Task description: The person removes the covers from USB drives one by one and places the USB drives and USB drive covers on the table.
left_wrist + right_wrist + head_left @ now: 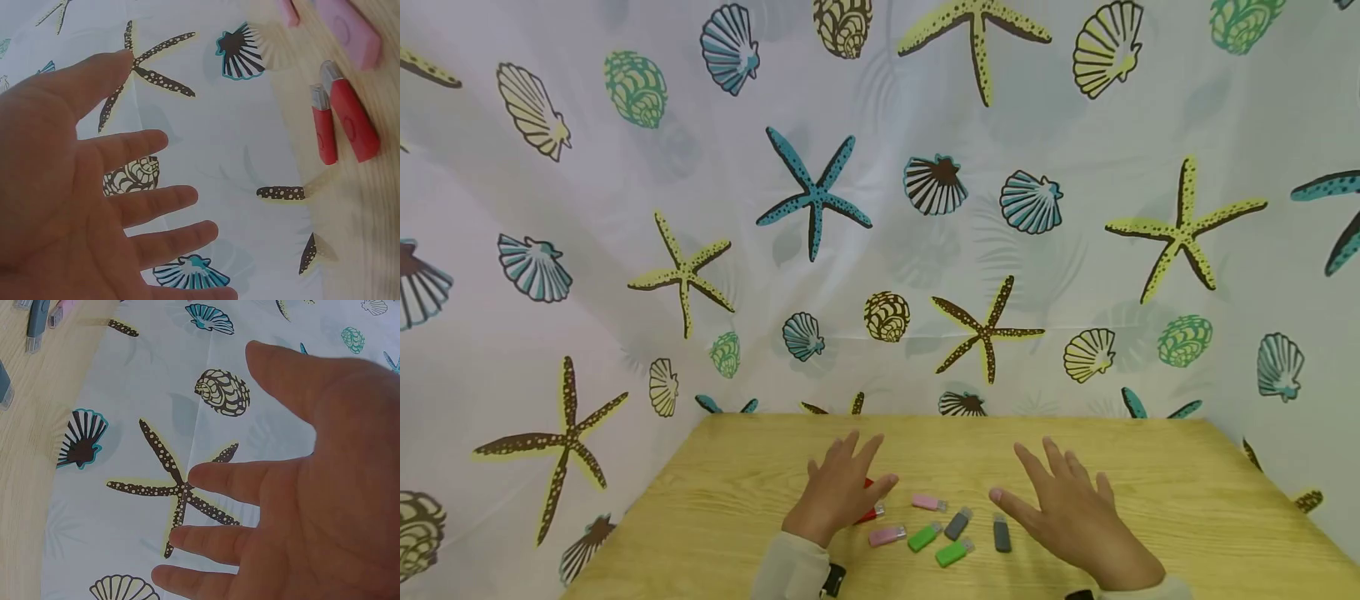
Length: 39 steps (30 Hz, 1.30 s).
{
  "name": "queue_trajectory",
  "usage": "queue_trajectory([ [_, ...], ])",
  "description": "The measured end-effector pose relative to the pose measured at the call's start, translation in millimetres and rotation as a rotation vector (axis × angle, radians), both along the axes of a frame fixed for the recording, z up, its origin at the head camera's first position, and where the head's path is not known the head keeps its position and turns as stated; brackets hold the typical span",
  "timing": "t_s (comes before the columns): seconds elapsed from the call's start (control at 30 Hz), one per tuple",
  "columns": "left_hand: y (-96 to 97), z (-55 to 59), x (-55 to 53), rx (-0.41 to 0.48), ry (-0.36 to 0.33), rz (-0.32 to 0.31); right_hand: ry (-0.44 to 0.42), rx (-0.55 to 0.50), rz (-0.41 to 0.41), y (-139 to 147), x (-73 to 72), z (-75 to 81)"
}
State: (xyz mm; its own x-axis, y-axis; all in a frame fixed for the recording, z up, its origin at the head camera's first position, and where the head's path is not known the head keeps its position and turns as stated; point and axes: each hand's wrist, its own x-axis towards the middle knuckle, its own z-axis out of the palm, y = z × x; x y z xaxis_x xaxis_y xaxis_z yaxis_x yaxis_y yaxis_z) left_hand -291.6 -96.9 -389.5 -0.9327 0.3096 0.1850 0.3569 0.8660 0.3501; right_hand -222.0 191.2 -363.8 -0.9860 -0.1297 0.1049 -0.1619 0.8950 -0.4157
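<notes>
Both hands hover over the table with fingers spread and hold nothing. My left hand (838, 492) is above the left end of a group of USB sticks and partly hides the red ones in the head view. Two red USB sticks, one of them here (353, 119), lie side by side in the left wrist view. Between the hands lie a pink USB stick (928, 502), another pink one (887, 536), a green one (924, 537), a second green one (954, 552) and a grey one (957, 524). My right hand (1067, 508) is nearest to the other grey USB stick (1002, 534).
The wooden table (715, 492) reaches back to a white cloth (865, 275) printed with starfish and shells, which also hangs along the left and right sides. Pale sleeves (792, 567) and dark wrist straps are at the bottom edge of the head view.
</notes>
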Motion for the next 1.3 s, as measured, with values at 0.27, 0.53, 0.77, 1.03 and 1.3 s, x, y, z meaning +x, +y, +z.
queue_trajectory([
  [0.27,-3.0,-15.8,-8.3,-0.023,-0.062,-0.030,-0.003,-0.017,0.005,0,0.2,-2.7],
  [0.53,-6.1,-34.1,-18.9,-0.040,-0.085,-0.022,-0.025,-0.003,0.020,0,-2.3,-3.5],
  [0.77,-11.2,-52.9,-29.9,-0.059,-0.087,-0.031,-0.025,0.003,0.022,-1,-2.9,-5.2],
  [1.03,-9.7,-55.0,-31.7,-0.068,-0.086,-0.064,-0.015,0.030,0.023,-1,-1.5,-7.4],
  [1.3,-6.7,-55.3,-33.4,-0.104,-0.100,-0.060,-0.031,0.032,0.040,-2,-1.5,-9.4],
])
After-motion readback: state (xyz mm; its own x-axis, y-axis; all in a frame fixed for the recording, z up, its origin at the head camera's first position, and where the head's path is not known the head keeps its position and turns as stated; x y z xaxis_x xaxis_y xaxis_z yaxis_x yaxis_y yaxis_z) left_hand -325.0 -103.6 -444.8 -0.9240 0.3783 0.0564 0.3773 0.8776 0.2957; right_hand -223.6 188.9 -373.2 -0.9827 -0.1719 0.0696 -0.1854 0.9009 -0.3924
